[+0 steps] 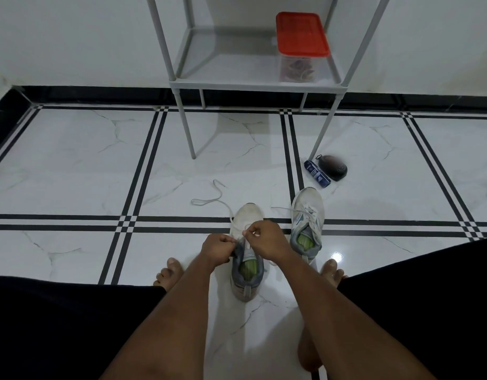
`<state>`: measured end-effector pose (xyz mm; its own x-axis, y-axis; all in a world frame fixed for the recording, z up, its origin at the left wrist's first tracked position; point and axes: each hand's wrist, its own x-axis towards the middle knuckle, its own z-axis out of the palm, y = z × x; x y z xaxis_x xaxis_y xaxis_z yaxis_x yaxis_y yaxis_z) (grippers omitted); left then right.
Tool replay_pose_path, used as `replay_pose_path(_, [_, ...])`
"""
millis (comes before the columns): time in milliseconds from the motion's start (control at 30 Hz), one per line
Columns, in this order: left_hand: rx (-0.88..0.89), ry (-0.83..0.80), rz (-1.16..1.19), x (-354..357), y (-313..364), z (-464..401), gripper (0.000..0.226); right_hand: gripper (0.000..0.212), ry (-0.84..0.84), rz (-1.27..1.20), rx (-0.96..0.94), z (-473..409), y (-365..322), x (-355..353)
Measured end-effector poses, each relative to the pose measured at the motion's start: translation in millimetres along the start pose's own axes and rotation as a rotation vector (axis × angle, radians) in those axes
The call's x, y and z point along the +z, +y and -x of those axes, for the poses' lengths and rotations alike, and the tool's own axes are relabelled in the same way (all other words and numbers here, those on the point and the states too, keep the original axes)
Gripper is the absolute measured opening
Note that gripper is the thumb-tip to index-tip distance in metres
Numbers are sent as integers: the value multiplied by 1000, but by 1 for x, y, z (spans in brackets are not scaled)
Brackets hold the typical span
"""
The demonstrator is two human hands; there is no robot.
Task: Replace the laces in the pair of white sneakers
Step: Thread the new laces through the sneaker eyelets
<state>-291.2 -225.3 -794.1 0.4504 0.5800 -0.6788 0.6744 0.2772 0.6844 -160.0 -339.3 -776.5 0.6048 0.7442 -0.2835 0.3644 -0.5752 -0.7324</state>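
Two white sneakers with grey collars and green insoles stand on the tiled floor between my bare feet. The left sneaker [247, 215] is under both hands. My left hand [217, 246] grips its grey tongue at the left side. My right hand [264, 238] pinches a white lace [209, 200] above the eyelets; the lace trails away over the floor to the left of the toe. The right sneaker [308, 212] stands beside it, laced, with one lace end lying loose to its left.
A grey metal shelf rack [253, 83] stands against the wall ahead, holding a clear box with a red lid [301, 34]. Near its right front leg lie a blue packet [317, 174] and a dark oval case [332, 167]. My dark-clothed knees frame both lower corners.
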Motion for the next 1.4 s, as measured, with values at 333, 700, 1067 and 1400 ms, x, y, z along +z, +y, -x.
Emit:
replay_pose_path(333, [-10,-4,-12,0,0,1,17,19,-112,444,-65,7,-2,2])
replay_pose_path(700, [-22,-24,-20,-1,3,7,23,25,-107,521,-63,9,-4,4])
replay_pose_path(1067, [-117,-140,2,-5,14,13,24,10,-211,663,-51,4,-24,7])
replay_pose_path(1400, [71,-4,-238,0,20,4,22,73,187,527,-106,37,6,17])
